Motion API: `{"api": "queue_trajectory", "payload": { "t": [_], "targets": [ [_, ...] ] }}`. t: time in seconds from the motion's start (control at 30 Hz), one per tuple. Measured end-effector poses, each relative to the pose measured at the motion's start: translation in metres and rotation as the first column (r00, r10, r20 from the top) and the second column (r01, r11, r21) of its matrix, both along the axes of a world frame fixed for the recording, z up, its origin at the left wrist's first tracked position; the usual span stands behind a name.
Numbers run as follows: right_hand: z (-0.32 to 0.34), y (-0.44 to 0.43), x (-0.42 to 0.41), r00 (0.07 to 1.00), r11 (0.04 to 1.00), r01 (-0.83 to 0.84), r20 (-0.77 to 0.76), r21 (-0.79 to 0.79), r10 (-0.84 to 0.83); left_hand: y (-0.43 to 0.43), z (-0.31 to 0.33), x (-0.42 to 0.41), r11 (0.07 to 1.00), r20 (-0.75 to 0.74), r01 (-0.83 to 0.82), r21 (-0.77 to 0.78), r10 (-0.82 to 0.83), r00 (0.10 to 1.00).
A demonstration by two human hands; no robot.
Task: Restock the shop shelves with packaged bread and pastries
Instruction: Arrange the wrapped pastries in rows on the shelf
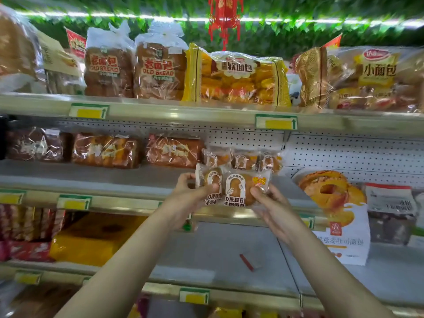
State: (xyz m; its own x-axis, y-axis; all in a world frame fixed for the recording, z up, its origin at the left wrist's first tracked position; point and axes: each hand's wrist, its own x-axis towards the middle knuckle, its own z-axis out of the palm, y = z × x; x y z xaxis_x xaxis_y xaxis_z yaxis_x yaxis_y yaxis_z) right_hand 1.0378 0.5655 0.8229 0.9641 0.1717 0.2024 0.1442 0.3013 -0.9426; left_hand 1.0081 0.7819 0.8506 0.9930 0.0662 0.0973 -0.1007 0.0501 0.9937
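Observation:
Two small clear-wrapped bread packets are held up side by side in front of the middle shelf (128, 177). My left hand (190, 193) pinches the left packet (210, 183) with thumb over its front. My right hand (270, 203) pinches the right packet (238, 188) at its right edge. Behind them, three matching small packets (243, 160) stand in a row on the middle shelf. To their left lie brown loaf packs (174, 151).
The top shelf (183, 111) carries large bread bags, among them a yellow one (236, 79). A white pastry bag (337, 214) stands at right. The lower shelf (218, 260) shows bare surface with a small red item (246, 262), and a yellow pack (91, 239) at left.

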Motion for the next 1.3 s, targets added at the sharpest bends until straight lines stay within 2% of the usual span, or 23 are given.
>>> {"api": "queue_trajectory", "payload": {
  "t": [0.1,0.27,0.43,0.53,0.63,0.77,0.93,1.0,1.1,1.3],
  "targets": [
    [0.008,-0.011,0.013,1.000,1.000,0.007,-0.007,-0.015,-0.007,-0.005,0.001,0.018,1.000,-0.013,-0.029,0.002,0.029,0.999],
    [0.024,-0.035,0.045,0.994,0.991,0.107,0.038,-0.080,-0.105,0.001,0.003,0.053,0.989,-0.019,-0.060,-0.138,0.058,0.998],
    [0.042,-0.046,0.093,0.976,0.943,0.209,-0.001,-0.259,-0.217,0.000,0.013,0.094,0.990,-0.002,-0.134,-0.048,0.134,0.991],
    [0.042,-0.039,0.134,0.969,0.932,0.235,-0.012,-0.275,-0.247,-0.002,0.016,0.122,0.989,-0.027,-0.144,-0.026,0.143,0.989],
    [0.034,-0.029,0.172,0.959,0.902,0.261,-0.017,-0.343,-0.284,-0.003,0.020,0.156,0.981,-0.105,-0.185,-0.065,0.178,0.979],
    [0.028,-0.017,0.206,0.953,0.903,0.282,-0.015,-0.325,-0.303,-0.001,0.020,0.197,0.952,-0.101,-0.266,-0.149,0.253,0.962],
    [0.018,-0.008,0.242,0.901,0.811,0.387,-0.010,-0.439,-0.435,-0.005,0.009,0.206,0.942,-0.120,-0.279,-0.187,0.260,0.958],
    [0.022,-0.005,0.244,0.866,0.746,0.427,-0.006,-0.511,-0.500,-0.004,0.008,0.204,0.942,-0.136,-0.275,-0.195,0.251,0.958],
    [0.025,-0.006,0.258,0.864,0.684,0.418,0.030,-0.598,-0.502,-0.002,0.006,0.206,0.937,-0.141,-0.276,-0.213,0.250,0.958],
    [0.021,0.000,0.262,0.895,0.763,0.381,0.001,-0.522,-0.447,-0.008,0.001,0.213,0.938,-0.158,-0.231,-0.257,0.195,0.968]
  ]
}}
